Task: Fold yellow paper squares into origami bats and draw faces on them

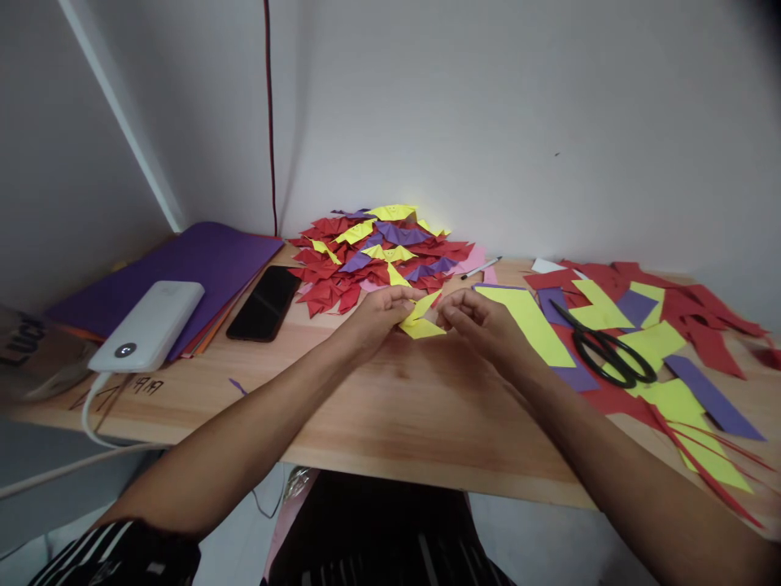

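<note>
Between my two hands, above the front half of the wooden desk, is a small piece of folded yellow paper (423, 328) with pointed flaps. My left hand (386, 316) pinches its left side between thumb and fingers. The curled fingers of my right hand (473, 319) close on its right edge, and the fingertips are partly hidden. Just behind my hands lies a heap of folded paper bats (399, 234) in red, yellow and purple, some yellow ones with small drawn faces. A pen (482, 268) lies behind my right hand.
Black-handled scissors (604, 350) rest on loose yellow, red and purple paper pieces (662, 346) at right. To the left are a black phone (265, 303), a white power bank (150, 325) with a cable, and purple sheets (213, 252). A wall (518, 122) stands behind the desk (390, 431).
</note>
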{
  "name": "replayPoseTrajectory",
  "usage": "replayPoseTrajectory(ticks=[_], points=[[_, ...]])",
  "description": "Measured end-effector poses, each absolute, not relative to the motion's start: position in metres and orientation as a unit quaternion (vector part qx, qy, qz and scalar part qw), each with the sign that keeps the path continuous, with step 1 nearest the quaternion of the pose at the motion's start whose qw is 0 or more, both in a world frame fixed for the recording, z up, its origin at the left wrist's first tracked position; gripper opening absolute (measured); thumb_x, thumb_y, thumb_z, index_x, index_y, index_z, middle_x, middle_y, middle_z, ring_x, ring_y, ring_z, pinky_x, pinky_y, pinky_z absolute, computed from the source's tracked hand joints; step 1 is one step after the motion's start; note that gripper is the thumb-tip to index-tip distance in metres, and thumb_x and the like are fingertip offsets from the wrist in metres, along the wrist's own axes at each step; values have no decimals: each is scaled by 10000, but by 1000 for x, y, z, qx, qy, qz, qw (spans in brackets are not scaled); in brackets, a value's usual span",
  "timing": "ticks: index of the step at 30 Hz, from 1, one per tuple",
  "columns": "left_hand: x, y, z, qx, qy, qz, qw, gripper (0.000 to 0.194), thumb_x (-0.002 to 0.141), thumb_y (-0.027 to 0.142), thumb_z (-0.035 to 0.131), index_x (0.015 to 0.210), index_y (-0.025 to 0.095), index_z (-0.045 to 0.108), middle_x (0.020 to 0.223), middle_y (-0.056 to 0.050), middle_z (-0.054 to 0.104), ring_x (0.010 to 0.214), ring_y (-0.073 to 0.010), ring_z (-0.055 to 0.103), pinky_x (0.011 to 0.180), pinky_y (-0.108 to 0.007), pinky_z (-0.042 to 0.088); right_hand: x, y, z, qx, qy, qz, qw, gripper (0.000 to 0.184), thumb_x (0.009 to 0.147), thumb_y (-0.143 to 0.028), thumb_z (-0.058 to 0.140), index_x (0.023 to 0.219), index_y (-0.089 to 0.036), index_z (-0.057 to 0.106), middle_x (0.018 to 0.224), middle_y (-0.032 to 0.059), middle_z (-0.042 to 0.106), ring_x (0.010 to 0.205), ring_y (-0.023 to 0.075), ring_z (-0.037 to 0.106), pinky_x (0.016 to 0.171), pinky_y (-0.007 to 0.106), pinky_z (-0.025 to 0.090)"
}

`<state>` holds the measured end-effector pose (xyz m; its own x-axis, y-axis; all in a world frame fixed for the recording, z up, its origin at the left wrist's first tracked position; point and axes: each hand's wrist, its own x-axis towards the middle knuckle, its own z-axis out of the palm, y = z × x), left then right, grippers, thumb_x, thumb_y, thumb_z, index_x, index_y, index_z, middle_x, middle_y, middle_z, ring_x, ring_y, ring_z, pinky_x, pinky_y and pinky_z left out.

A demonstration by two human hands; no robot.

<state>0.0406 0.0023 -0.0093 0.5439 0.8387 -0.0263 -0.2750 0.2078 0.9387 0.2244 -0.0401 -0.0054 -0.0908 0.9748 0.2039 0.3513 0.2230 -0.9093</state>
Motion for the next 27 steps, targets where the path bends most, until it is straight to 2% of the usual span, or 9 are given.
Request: replayPoseTrajectory(ticks=[4,7,10,14,18,21,25,27], points=[[42,-1,-3,457,256,345,779,357,700,172,692,1044,123,611,762,-17,624,637,-79,557,612,-213,394,222,-38,-12,-469,-653,391,448,223,820,-374,615,969,-212,579,888,44,651,798,165,614,705,302,480],[42,-4,0,441,245,304,808,420,678,172,719,1075,133,586,819,-32,628,646,-84,561,579,-219,394,218,-40,-12,-447,-678,389,435,200,835,-382,606,945,-216,594,875,41,659,794,167,618,699,297,480],[43,-5,-1,434,253,286,816,353,708,183,697,1042,138,590,756,-25,617,611,-84,556,569,-220,410,217,-41,-11,-463,-677,372,434,192,833,-395,608,867,-206,594,814,31,653,758,167,604,667,289,463],[42,-1,-5,447,276,285,802,193,741,143,649,929,106,627,751,-56,636,660,-106,597,604,-226,451,223,-39,-12,-519,-670,303,436,200,828,-380,599,760,-195,568,695,-6,564,640,130,501,580,261,383],[39,3,-5,442,290,319,786,233,737,84,600,962,82,661,889,-109,679,742,-125,638,654,-227,480,226,-38,-14,-586,-631,262,435,261,820,-380,588,667,-198,484,579,-51,396,534,96,348,500,242,277],[39,4,-6,462,291,335,768,255,701,57,595,943,78,676,948,-118,684,782,-134,645,670,-228,490,225,-40,-13,-615,-613,259,424,294,820,-392,575,636,-202,445,562,-53,371,521,95,327,478,238,258],[39,1,-8,501,328,373,708,139,725,189,666,821,89,665,790,-61,667,677,-103,609,634,-218,477,223,-40,-13,-608,-633,262,402,290,810,-390,580,624,-202,460,559,-43,410,527,102,368,479,237,290],[39,1,-9,514,344,384,686,141,726,232,677,747,96,648,698,-29,640,618,-87,584,610,-203,457,223,-39,-14,-596,-639,270,404,225,803,-399,594,722,-198,537,591,-38,459,533,109,408,487,240,322]])
